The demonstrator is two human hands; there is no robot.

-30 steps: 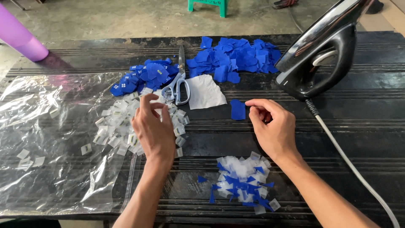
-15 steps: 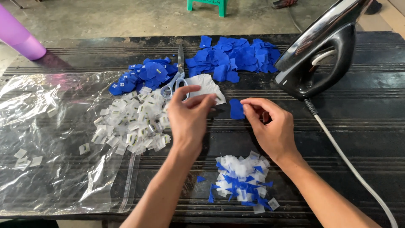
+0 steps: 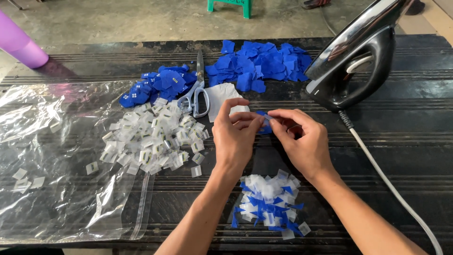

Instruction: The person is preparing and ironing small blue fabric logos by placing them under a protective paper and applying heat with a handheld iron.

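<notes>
My left hand [image 3: 234, 137] and my right hand [image 3: 302, 141] meet over the middle of the dark table, fingertips pinched together on a small blue fabric piece [image 3: 264, 123] with a small clear label at its top. Just left of my left hand lies a heap of small white labels [image 3: 151, 139]. Below my hands sits a pile of mixed blue and white scraps [image 3: 269, 200]. Behind my left hand lies a white cloth piece [image 3: 222, 94].
Scissors [image 3: 197, 92] lie between two heaps of blue fabric squares [image 3: 259, 63] [image 3: 163, 85]. A black iron [image 3: 358, 61] stands at the right, its white cord [image 3: 396, 193] running toward me. A clear plastic bag [image 3: 52, 160] covers the left. A purple cup [image 3: 21, 47] stands far left.
My left hand moved right from the white label heap to join my right hand at the blue piece, which is now lifted between both hands.
</notes>
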